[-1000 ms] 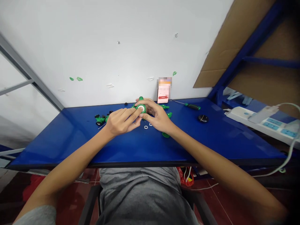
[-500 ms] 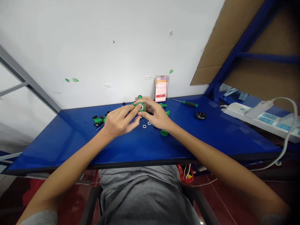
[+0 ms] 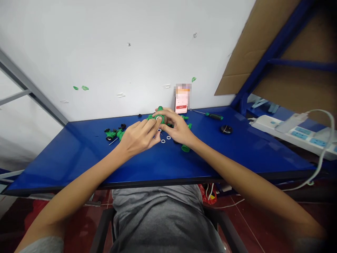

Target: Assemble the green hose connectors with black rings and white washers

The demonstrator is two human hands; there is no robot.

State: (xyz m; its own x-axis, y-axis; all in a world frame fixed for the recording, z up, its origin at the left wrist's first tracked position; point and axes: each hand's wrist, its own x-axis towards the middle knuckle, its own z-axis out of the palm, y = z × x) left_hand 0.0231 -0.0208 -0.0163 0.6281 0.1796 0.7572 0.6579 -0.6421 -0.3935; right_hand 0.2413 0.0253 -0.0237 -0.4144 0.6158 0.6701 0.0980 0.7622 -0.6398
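Observation:
My right hand (image 3: 179, 128) is wrapped round a green plastic hose fitting (image 3: 160, 108), its round mouth turned toward me. A white ring shows inside the mouth. My left hand (image 3: 140, 135) has its fingertips pressed on that mouth, partly covering it, and its thumb sits lower and apart. Just below the hands, white hex rings (image 3: 163, 141) lie on the blue table (image 3: 158, 165). Beyond my left fingers are more green fittings with black caps (image 3: 110, 134). Another green fitting (image 3: 185, 148) lies under my right wrist, partly hidden.
A screwdriver (image 3: 214, 116) and a round black object (image 3: 226, 129) lie to the right. A phone (image 3: 181, 102) leans on the wall at the back. A white power strip (image 3: 295, 133) with a cable stands past the table's right side.
Both hands and the fitting stay together, with only a slight shift in view. My left fingertips have moved a little over the fitting's mouth.

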